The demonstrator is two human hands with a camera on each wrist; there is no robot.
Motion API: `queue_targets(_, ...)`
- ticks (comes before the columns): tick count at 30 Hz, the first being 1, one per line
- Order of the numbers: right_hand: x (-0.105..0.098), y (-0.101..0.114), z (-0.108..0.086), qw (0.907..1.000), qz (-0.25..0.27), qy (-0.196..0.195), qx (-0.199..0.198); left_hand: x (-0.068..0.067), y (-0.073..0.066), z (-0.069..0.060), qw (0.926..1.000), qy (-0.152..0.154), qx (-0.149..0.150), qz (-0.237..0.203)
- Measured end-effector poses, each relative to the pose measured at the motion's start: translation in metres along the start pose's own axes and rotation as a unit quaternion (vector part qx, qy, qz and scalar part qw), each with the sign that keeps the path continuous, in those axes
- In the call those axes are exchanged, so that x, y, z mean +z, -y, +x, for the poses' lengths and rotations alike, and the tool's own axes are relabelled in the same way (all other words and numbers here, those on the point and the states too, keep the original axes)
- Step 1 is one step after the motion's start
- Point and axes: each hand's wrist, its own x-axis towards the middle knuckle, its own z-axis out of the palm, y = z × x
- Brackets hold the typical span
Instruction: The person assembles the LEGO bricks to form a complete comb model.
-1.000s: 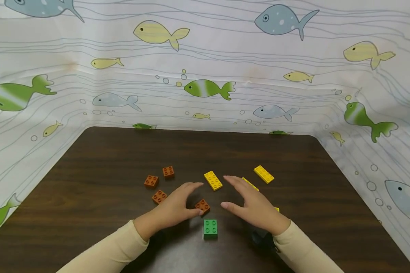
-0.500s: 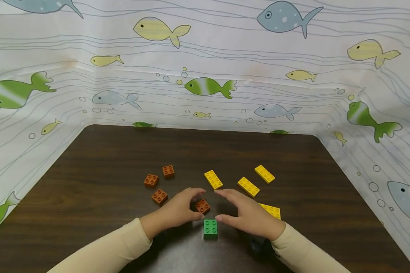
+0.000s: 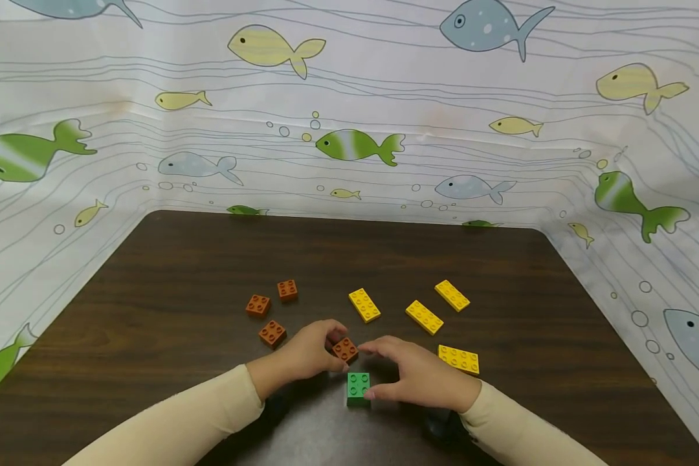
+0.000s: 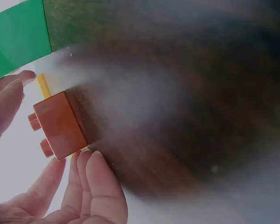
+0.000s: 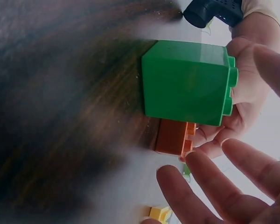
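The studded, square red-brown plastic brick [image 3: 345,350] lay on the dark wood-grain table [image 3: 210,259], in the gap between thumb and fingers of the left hand [image 3: 310,353]; that hand was loosely curved, thumb clear of the brick, fingertips at its side, though whether they touched could not be told. The right hand [image 3: 424,377] was spread wide and held nothing; its thumb was beside the taller bright-green plastic brick [image 3: 358,389], its forefinger near the red-brown one. The green brick stood nearer the person and, from the right wrist, partly hid the red-brown brick. Three more red-brown bricks [image 3: 272,333] lay beyond the left hand, well apart from the green brick; four flat, oblong yellow plastic bricks [image 3: 424,317] were scattered farther off and to the right, one near the right hand; behind hung white cloth [image 3: 431,84] printed with fish; any marking on the studs was too small to read.
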Motion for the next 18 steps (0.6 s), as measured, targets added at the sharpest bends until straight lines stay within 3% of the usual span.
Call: queue_targets(18,0.007,-0.004,0.011,0.9983,0.031,0.049,0.002,0.004,-0.001,0.002,0.9992,-0.003,0.001,0.04)
